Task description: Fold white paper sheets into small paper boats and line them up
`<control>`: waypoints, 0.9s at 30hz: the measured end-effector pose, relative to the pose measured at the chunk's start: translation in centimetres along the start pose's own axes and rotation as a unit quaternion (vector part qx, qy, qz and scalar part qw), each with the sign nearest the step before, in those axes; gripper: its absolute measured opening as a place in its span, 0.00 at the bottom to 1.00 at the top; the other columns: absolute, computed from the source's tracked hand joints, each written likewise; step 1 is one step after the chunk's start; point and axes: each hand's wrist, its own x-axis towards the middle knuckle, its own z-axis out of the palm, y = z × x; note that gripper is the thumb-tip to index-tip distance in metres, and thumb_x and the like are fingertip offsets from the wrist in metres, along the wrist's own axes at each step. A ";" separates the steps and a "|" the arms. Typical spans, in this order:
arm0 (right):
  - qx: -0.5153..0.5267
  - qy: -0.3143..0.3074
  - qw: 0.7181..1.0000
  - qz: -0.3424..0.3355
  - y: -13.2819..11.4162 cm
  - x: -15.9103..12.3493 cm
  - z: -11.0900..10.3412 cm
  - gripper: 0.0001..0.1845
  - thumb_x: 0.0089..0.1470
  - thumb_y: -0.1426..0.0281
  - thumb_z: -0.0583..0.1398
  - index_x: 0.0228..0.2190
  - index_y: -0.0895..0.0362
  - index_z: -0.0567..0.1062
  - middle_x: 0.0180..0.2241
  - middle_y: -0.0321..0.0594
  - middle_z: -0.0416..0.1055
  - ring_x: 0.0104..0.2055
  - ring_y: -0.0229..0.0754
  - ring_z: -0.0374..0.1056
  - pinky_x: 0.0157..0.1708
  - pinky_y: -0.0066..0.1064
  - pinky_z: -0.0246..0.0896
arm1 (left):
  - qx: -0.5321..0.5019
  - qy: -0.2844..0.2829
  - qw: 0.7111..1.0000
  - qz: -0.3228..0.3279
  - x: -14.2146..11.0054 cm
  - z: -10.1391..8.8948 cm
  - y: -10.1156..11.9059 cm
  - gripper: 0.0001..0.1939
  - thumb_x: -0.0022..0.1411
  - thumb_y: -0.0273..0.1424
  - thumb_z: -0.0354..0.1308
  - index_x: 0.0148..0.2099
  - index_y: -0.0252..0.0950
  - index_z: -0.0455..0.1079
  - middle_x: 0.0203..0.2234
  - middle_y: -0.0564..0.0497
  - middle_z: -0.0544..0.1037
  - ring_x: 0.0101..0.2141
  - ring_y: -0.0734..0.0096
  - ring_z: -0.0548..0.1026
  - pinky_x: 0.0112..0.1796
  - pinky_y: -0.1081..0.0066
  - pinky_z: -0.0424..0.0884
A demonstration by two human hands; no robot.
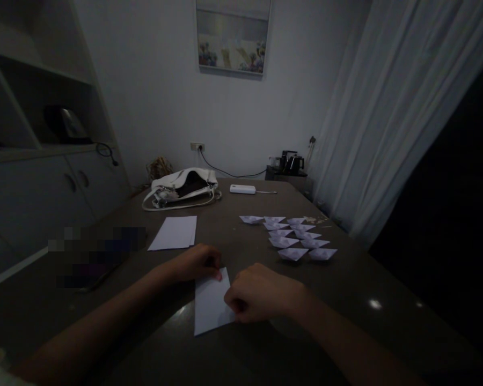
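Observation:
A white sheet of paper (211, 305), apparently folded to a narrow shape, lies flat on the dark table in front of me. My left hand (199, 261) is at its top edge, fingers curled and thumb tip pressed on the paper. At the right edge, my right hand (261, 292) is closed, with its bent fingers pressed against the paper; the fingertips are partly hidden. Beyond my left hand lies a small stack of white paper (173, 232). Several folded paper boats (293, 254) stand in rows to the right, past my right hand.
A white handbag (185, 187) sits open toward the back of the table (378, 332). Right of it lies a white power strip-like device (242, 189) with a short cable. Small crumbs (314, 220) lie beside the boats. A blurred-out item (100, 257) is at the left.

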 end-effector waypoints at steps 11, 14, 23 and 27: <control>0.129 0.102 0.986 0.037 2.7 0.8 0.6 0.06 0.50 0.70 0.61 0.32 0.57 0.76 0.28 0.34 0.74 0.28 0.33 0.67 0.27 0.22 0.51 | 0.005 -0.002 1.000 0.008 -0.2 -0.2 0.3 0.13 0.52 0.39 0.63 0.30 0.33 0.71 0.23 0.54 0.72 0.26 0.72 0.69 0.25 0.76 0.58; 0.132 0.090 0.986 0.045 3.2 1.2 1.3 0.06 0.49 0.69 0.61 0.31 0.57 0.77 0.28 0.35 0.74 0.28 0.34 0.67 0.26 0.22 0.51 | -0.001 0.002 1.000 0.016 -0.1 -0.1 0.1 0.14 0.52 0.41 0.63 0.30 0.33 0.72 0.23 0.54 0.72 0.25 0.72 0.69 0.24 0.76 0.58; 0.069 0.117 0.984 0.115 2.4 2.0 1.9 0.07 0.50 0.68 0.59 0.31 0.55 0.76 0.30 0.36 0.75 0.31 0.37 0.68 0.26 0.25 0.48 | -0.032 0.000 0.999 0.040 0.1 0.1 -0.7 0.13 0.51 0.39 0.65 0.29 0.34 0.72 0.23 0.54 0.74 0.26 0.73 0.71 0.25 0.77 0.60; 0.068 0.128 0.981 0.127 2.4 2.2 1.9 0.06 0.50 0.68 0.60 0.30 0.55 0.76 0.29 0.35 0.75 0.31 0.36 0.68 0.25 0.25 0.47 | -0.036 0.003 0.999 0.040 0.0 0.0 -0.5 0.11 0.50 0.38 0.65 0.29 0.34 0.72 0.23 0.54 0.74 0.25 0.73 0.70 0.25 0.77 0.60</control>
